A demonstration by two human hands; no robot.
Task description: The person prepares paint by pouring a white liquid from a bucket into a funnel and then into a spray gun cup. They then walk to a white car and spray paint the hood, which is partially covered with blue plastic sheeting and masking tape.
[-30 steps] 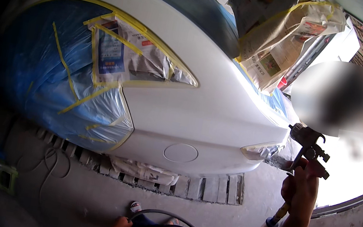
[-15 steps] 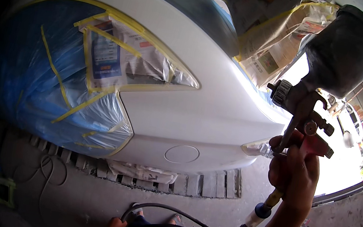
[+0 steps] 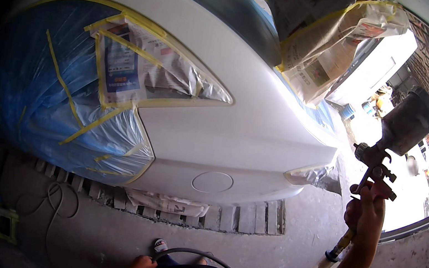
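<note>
My right hand, raised at the right, is closed round the handle of a spray gun with a dark cup on top. Its nozzle points left toward a white car body panel, some way off from it. From the gun's base an air hose runs down and across to the left. My left hand holds that hose low at the lower edge, its fingers wrapped round it. Blue masking film, newspaper and yellow tape cover the area beside the white panel.
Newspaper also hangs over the car's far side. A slatted floor grate lies below the panel. A thin cable loops on the floor at the left, near a greenish frame-like object. A bright doorway stands at the right.
My right hand has carried the spray gun away to the right and farther from me, so it looks smaller. My left hand has shifted slightly with the hose.
</note>
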